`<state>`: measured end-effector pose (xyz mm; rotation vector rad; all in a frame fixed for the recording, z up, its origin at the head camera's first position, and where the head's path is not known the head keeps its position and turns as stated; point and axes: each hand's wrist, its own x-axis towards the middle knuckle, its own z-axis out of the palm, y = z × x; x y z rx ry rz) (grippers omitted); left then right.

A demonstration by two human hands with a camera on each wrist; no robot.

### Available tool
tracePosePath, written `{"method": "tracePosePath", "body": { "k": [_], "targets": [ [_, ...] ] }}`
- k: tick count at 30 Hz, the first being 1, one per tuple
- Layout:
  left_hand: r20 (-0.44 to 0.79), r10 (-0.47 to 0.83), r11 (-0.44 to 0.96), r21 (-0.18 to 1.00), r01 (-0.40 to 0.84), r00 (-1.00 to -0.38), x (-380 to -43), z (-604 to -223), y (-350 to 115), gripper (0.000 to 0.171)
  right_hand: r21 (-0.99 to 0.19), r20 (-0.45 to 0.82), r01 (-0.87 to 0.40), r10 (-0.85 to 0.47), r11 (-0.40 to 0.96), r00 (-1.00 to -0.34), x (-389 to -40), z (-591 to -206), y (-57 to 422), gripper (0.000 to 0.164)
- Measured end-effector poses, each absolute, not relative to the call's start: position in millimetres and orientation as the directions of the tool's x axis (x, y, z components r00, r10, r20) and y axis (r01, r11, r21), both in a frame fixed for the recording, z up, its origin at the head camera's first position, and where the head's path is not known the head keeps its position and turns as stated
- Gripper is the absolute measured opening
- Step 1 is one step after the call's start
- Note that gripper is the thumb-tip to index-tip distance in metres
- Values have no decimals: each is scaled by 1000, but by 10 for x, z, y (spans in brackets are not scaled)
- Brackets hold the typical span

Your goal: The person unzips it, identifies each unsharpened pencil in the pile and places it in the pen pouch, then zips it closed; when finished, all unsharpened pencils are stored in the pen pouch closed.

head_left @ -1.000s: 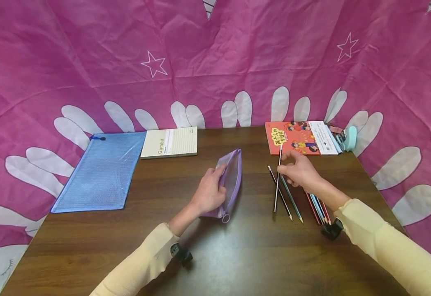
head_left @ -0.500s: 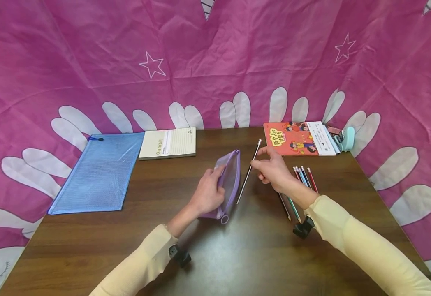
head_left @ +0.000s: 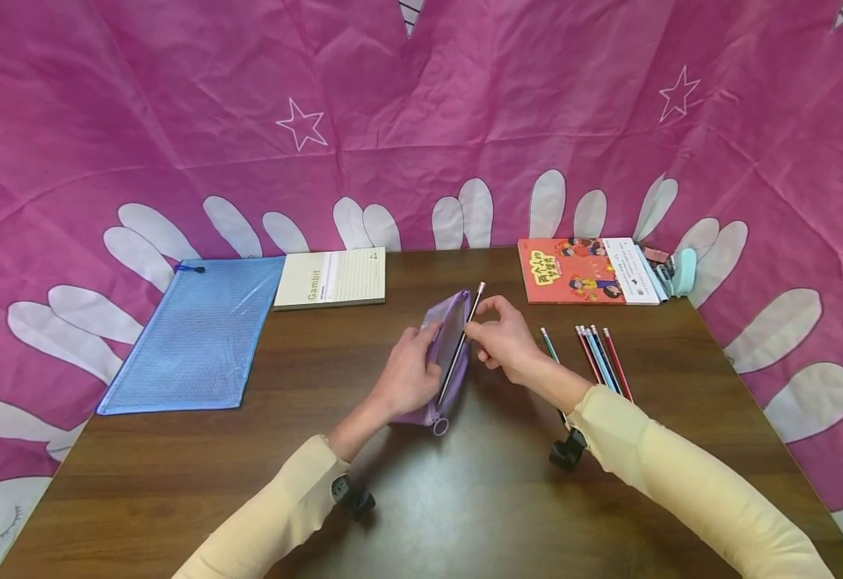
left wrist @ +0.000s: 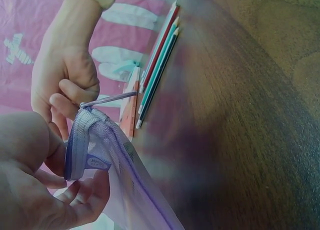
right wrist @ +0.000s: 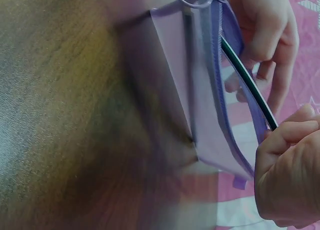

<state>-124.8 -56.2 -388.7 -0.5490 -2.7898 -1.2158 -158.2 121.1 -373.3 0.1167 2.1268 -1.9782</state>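
A see-through purple zip pouch (head_left: 416, 416) stands unzipped at the middle of the table. My left hand (head_left: 409, 371) grips its left side, holding the mouth apart. Between thumb and fingertips, my right hand (head_left: 507, 342) pinches a dark striped pencil (head_left: 477, 301) near its white-tipped upper end. Slanting down, the pencil (right wrist: 250, 87) has its lower part inside the zipper mouth in the right wrist view. A green pencil (head_left: 549, 344) lies beside my right forearm, which partly hides a dark one.
Several pencils, among them a red pencil (head_left: 616, 362), lie to the right. A red picture book (head_left: 573, 273) and a mint-coloured object (head_left: 684, 272) are at the back right. A cream notebook (head_left: 335, 277) and a blue mesh zip folder (head_left: 193, 342) lie back left.
My right hand has carried the pencil leftward from above the loose pencils, and its lower end has entered the pouch mouth. The left hand and pouch have stayed in place.
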Motion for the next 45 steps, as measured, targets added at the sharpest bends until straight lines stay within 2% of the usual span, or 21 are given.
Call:
{"method": "tracePosePath", "body": {
  "k": [8,19,28,34,39,45],
  "targets": [
    [184,293,634,697,335,-938,-1266,-3899,-551,69,-952,-272,249,-121,178,-955,-1570,-3792,1154,32],
    [187,297,619,709,338,-936,-1261,-3878,-559,72,-915,-265,205,-137,348,-954,-1569,-3728,1083,31],
    [207,270,601,727,332,-940,-1277,-3847,-615,71,-935,-234,167,-193,312,-953,-1574,-3656,1214,31],
    [242,256,605,714,351,-936,-1293,-3853,-653,71,-932,-232,166,-180,323,-956,-1607,-3634,1519,32],
    [240,275,610,705,362,-931,-1294,-3863,-649,71,-889,-225,132,-168,439,-960,-1650,-3671,1956,32],
    [251,277,615,696,372,-928,-1287,-3886,-640,71,-773,-257,107,-153,626,-954,-1650,-3693,2475,28]
  ]
}}
